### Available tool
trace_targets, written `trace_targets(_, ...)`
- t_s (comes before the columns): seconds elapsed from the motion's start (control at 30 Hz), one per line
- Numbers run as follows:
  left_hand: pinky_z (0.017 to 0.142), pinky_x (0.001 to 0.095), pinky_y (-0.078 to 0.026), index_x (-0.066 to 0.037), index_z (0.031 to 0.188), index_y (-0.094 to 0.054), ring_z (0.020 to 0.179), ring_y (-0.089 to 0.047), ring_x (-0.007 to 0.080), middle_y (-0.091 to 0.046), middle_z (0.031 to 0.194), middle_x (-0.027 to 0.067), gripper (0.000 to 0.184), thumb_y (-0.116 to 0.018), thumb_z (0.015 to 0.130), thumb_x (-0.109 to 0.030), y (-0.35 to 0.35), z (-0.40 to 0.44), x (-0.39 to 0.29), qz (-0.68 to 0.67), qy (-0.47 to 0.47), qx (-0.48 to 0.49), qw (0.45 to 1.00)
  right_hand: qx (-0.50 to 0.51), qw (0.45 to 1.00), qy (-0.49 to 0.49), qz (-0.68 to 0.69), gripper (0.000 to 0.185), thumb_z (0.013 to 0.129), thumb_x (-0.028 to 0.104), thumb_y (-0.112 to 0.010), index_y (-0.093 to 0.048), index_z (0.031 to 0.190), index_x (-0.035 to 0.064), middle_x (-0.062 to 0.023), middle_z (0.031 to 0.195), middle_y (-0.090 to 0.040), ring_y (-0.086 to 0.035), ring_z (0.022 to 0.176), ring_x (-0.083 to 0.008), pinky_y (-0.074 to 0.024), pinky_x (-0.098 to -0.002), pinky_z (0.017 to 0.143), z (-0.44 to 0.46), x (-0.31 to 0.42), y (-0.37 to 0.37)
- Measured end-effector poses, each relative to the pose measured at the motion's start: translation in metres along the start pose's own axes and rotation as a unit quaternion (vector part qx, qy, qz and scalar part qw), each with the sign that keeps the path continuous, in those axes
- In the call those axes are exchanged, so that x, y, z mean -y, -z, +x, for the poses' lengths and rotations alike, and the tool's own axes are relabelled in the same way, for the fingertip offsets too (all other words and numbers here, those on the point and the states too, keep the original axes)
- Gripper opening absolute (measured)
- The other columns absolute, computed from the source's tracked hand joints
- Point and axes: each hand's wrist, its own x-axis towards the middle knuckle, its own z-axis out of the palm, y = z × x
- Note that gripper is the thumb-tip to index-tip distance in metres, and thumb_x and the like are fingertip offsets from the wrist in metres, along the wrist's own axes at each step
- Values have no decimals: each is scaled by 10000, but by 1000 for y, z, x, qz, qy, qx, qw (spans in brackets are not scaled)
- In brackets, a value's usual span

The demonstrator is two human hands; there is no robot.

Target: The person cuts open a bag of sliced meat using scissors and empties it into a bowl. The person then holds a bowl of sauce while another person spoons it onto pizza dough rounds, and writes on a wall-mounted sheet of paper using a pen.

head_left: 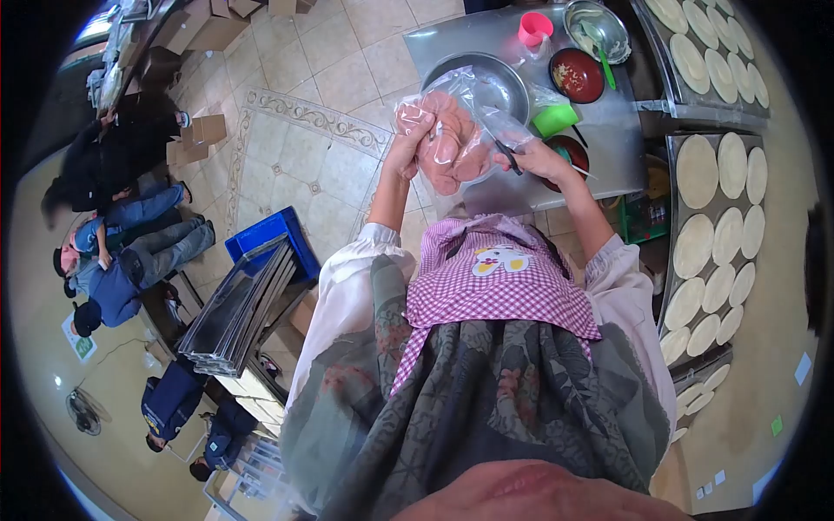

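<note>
A clear plastic bag [447, 139] of round pink meat slices, which look like sliced sausage, is up in front of me at the near edge of the metal table. My left hand [412, 149] grips the bag's left side, fingers closed on it. In my right hand [537, 161] are scissors with black handles [507, 158], close against the bag's right side. Whether the blades are cutting the plastic I cannot tell. Behind the bag stands a large metal bowl [508, 76], partly hidden by it.
On the metal table [615, 156] are a pink cup [535, 29], a green cup [556, 119], a red-brown bowl [577, 75] and a steel bowl [598, 33]. Trays of flat dough rounds [698, 172] stand at right. Stacked trays [239, 308], a blue crate [291, 233] and several people are at left.
</note>
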Motion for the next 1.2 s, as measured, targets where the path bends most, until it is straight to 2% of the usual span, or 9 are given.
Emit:
trace_targets(0.13,835,307,-489,-34,1198,-487,1001,-569,192,-570,1114,91,477,-671,819,-256,-4,4,16,0,18,-8,1000,-56,997,53,-19,434,783,351,-690,-562,1111,97,29,788,-548,-477,663,-49,-350,-204,520,10,-14,-2)
trace_targets(0.23,860,324,-491,-34,1269,-413,1064,-546,207,-525,1184,116,564,-656,826,-285,10,13,26,1,38,2,999,-15,997,-50,-56,445,766,395,-695,-575,1080,103,23,813,-565,-490,657,-59,-371,-206,522,20,-28,7)
trace_targets(0.43,827,309,-492,-25,1211,-477,998,-571,189,-570,1117,96,496,-676,815,-247,11,23,34,20,62,-18,998,3,1000,1,-30,508,777,385,-694,-546,1160,86,38,735,-543,-491,599,-42,-374,-187,495,47,-31,26)
trace_targets(0.57,813,300,-491,-24,1202,-487,994,-571,185,-575,1110,93,499,-686,806,-253,24,29,32,38,72,-23,996,33,997,-69,-3,541,783,439,-667,-533,1169,85,46,741,-543,-489,594,-47,-383,-189,497,70,-39,24)
trace_targets(0.73,790,292,-490,-22,1200,-496,967,-577,185,-583,1097,83,514,-691,802,-282,23,63,35,84,76,-18,993,21,998,-54,-18,632,754,472,-676,-504,1200,58,-10,937,-575,-539,750,-88,-419,-231,577,102,-66,47)
trace_targets(0.87,755,306,-484,58,1103,-557,923,-597,195,-614,1032,132,592,-581,835,-469,30,100,53,170,27,-98,980,2,995,-83,-53,704,719,496,-698,-491,1228,55,-50,997,-597,-567,820,-127,-450,-262,699,92,-69,61)
trace_targets(0.97,731,320,-482,95,1023,-591,892,-612,219,-631,954,167,731,-449,850,-601,25,147,65,309,66,-203,927,-59,991,-15,-120,619,729,525,-677,-542,1123,67,18,808,-552,-503,708,-97,-421,-253,599,83,-104,69)
trace_targets(1.07,709,335,-486,107,968,-607,867,-619,259,-628,885,202,810,-297,881,-636,18,193,92,407,-2,-252,878,-112,971,-144,-152,658,696,585,-663,-562,1090,68,-67,844,-611,-575,769,-143,-444,-267,673,62,-111,69)
trace_targets(1.2,793,382,-460,123,1017,-584,937,-599,345,-613,940,271,815,-256,895,-612,-27,189,70,522,-27,-183,832,-159,953,-158,-206,687,672,623,-650,-569,1069,68,-112,848,-637,-625,799,-225,-461,-326,709,31,-121,62)
